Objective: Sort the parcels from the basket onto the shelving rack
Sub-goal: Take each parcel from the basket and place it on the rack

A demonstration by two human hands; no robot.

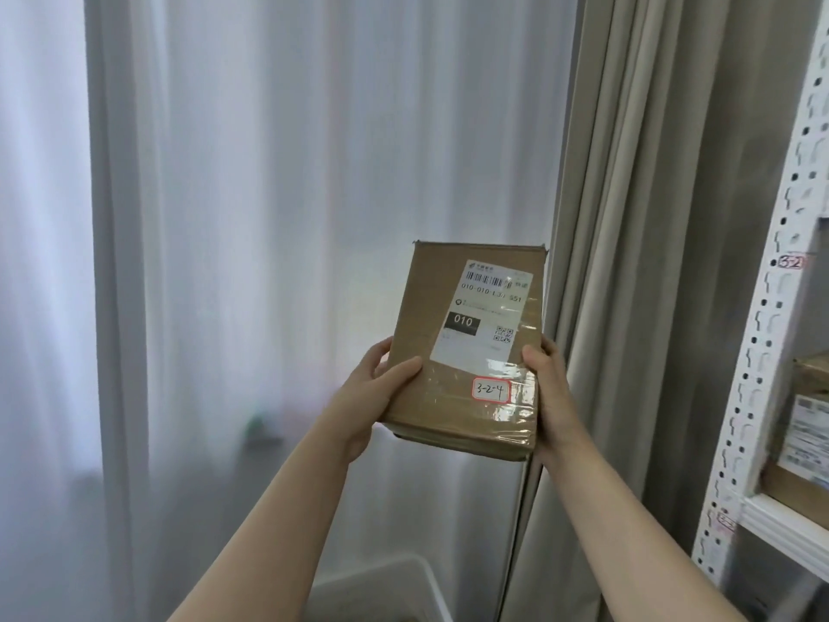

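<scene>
Cardboard parcel (426, 307) held up at chest height in mid-air, face toward the person, clear of the shelving; white shipping label (482, 321) on its front; red-edged sticker (492, 390) below it, handwritten "3-2-4"; clear tape across the lower part. Left hand (381, 388) grips the lower left edge, thumb on the front; right hand (545, 388) grips the lower right edge likewise. White shelving rack (762, 329) stands to the right, its post tagged "3-2" (790, 262); another box (803, 442) sits on its shelf. White basket (403, 585) rim below; sheer curtain (269, 217) and grey curtain (650, 217) behind.
</scene>
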